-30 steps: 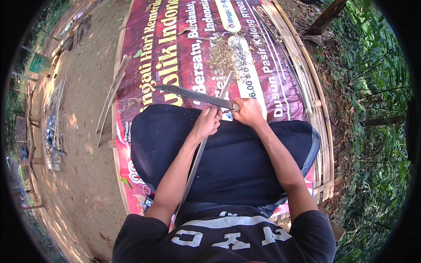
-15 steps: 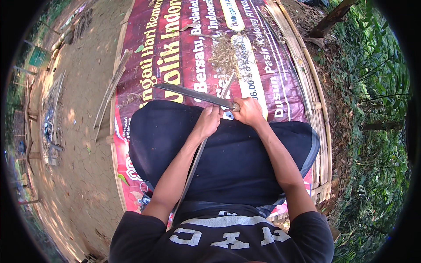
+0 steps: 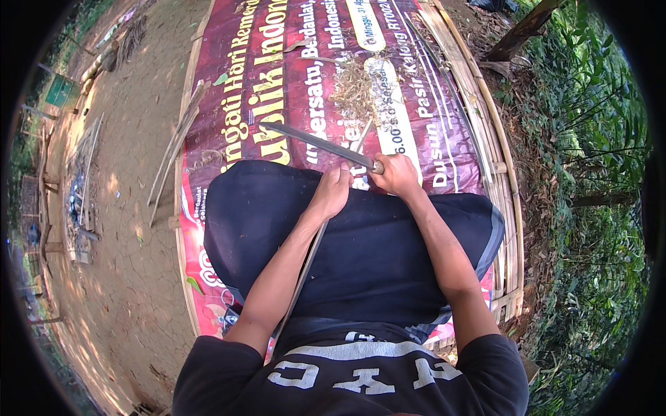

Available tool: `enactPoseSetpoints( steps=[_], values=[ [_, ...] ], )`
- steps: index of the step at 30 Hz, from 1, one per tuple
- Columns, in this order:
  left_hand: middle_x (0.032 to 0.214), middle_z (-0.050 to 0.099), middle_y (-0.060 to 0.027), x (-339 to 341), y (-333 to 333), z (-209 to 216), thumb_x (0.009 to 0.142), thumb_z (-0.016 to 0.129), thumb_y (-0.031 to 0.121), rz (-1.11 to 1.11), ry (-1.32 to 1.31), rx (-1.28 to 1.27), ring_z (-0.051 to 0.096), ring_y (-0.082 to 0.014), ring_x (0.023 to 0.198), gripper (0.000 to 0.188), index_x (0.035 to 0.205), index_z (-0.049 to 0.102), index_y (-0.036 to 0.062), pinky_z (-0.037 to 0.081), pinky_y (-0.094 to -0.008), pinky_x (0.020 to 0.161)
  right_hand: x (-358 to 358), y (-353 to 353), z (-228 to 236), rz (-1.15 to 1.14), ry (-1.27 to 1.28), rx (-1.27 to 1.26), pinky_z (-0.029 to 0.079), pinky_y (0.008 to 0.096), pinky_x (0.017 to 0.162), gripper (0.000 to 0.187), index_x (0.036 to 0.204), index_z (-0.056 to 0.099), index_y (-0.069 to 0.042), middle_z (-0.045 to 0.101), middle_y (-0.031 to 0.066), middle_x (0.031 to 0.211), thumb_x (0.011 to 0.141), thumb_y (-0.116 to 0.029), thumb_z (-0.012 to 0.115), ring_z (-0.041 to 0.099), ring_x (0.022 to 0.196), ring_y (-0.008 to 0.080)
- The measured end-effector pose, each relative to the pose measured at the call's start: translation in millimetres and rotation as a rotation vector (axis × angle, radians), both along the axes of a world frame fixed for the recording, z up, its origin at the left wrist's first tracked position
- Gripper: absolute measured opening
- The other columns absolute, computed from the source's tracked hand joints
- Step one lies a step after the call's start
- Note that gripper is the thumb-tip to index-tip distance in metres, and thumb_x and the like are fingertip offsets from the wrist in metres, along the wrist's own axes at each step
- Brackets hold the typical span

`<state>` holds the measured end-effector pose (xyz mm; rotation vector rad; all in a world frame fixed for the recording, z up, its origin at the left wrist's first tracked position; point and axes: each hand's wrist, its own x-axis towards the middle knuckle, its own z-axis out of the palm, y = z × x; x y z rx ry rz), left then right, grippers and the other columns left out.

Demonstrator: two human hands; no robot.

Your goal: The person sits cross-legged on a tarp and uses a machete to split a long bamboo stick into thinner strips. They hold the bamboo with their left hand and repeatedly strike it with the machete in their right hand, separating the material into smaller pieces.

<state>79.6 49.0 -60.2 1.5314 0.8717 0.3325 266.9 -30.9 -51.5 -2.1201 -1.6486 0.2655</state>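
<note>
Judged to be in hand: shaving down a thin strip (image 3: 303,274), with the knife (image 3: 316,144) laid across its upper part. Held in the right hand (image 3: 397,175): the knife, with fingers wrapped tightly round the handle and the blade slanting away to the upper left. Held in the left hand (image 3: 333,188), just beside the blade: the strip, with fingers curled in close and the thumb toward the steel; exact placing of the fingertips impossible to tell, hidden beneath the hand.

Running slantwise from beside the left forearm: the strip, over the dark cloth (image 3: 374,249), under the left hand and out past the blade, above the banner (image 3: 461,159). Contact between edge and strip: uncertain from above.

Farther off, on the banner: a loose heap of pale shavings (image 3: 355,90). Beneath the banner: the bench (image 3: 510,243), slatted, bare along the right side. At its left edge: sticks (image 3: 179,142).

Called for next, in all likelihood: a firm left hold, a low, flat blade angle and an even stroke along the strip. Also needed: a left thumb well clear of the edge.
</note>
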Motion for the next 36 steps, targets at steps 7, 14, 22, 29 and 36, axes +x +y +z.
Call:
enactPoseSetpoints(
  steps=[7,14,22,29,36],
  values=[
    [0.062,0.046,-0.0014,-9,-1,9,0.11,0.027,0.041,-0.011,0.107,0.232,0.048,-0.0115,0.053,0.053,0.082,0.052,0.0034,0.041,-0.0321,0.051,27,6,-17,-0.198,-0.022,0.044,0.051,0.0527,0.061,0.02,0.079,0.064,-0.004,0.064,0.0219,0.065,0.08,-0.024,0.063,0.064,0.066,0.044],
    [0.059,0.04,0.0017,-3,0,4,0.11,0.028,0.044,-0.022,0.026,0.081,0.043,-0.0091,0.049,0.054,0.078,0.049,0.006,0.035,-0.0296,0.044,1,-4,-9,0.072,-0.093,0.076,0.053,0.0499,0.062,0.017,0.082,0.062,-0.006,0.064,0.0181,0.066,0.079,-0.023,0.065,0.065,0.063,0.0405],
    [0.059,0.046,-0.0041,-15,-6,40,0.109,0.029,0.039,-0.008,-0.055,-0.276,0.047,-0.0161,0.051,0.052,0.083,0.053,0.0022,0.042,-0.0342,0.052,56,3,-6,-0.524,0.053,-0.149,0.053,0.055,0.075,0.028,0.092,0.071,0.002,0.069,0.0278,0.083,0.087,-0.023,0.06,0.068,0.081,0.046],
    [0.062,0.031,0.0084,-5,3,29,0.11,0.03,0.042,-0.121,-0.187,-0.485,0.029,-0.0016,0.043,0.044,0.096,0.05,0.006,0.029,-0.02,0.037,28,2,-7,-0.524,0.624,0.125,0.046,0.0376,0.056,0.034,0.077,0.07,0.003,0.062,0.008,0.06,0.086,-0.03,0.071,0.058,0.053,0.0226],
    [0.069,0.037,0.0058,-3,-6,34,0.11,0.035,0.04,-0.169,-0.267,-0.5,0.035,-0.0026,0.047,0.036,0.101,0.048,0.0077,0.032,-0.0183,0.042,-12,2,19,-0.264,1.051,0.039,0.028,0.0267,0.043,0.036,0.076,0.066,-0.006,0.045,-0.0085,0.056,0.092,-0.037,0.075,0.037,0.049,0.0025]
  ],
)
